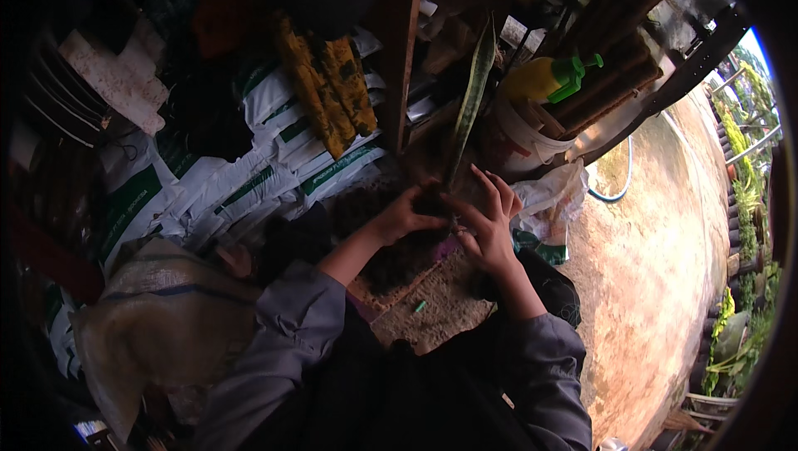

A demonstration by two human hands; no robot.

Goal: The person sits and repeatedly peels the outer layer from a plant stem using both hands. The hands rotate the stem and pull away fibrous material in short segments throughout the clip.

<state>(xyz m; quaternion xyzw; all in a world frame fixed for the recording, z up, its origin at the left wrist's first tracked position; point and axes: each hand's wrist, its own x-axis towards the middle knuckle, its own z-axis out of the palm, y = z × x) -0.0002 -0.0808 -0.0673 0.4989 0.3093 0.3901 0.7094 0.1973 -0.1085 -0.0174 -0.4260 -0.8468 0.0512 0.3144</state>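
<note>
A tall snake plant leaf (471, 95) with pale edges rises from a dark clump (430, 201) between my two hands. My left hand (402, 217) curls around the left side of this clump, fingers behind it and thumb across the front. On the other side, my right hand (489, 220) has its index finger and thumb against the clump, with the other fingers raised and spread. Shadow hides whether the clump is bare soil or a pot. Dark soil (393, 264) lies below my left wrist, with a purple edge (446, 248) showing beside it.
White and green printed sacks (255, 170) lie at the left, where a person in yellow patterned trousers (336, 89) sits. A white bucket (530, 139) with a yellow-green sprayer (536, 80) stands behind my right hand. A wooden post (408, 52) rises ahead. Crumpled plastic (552, 195) is at the right.
</note>
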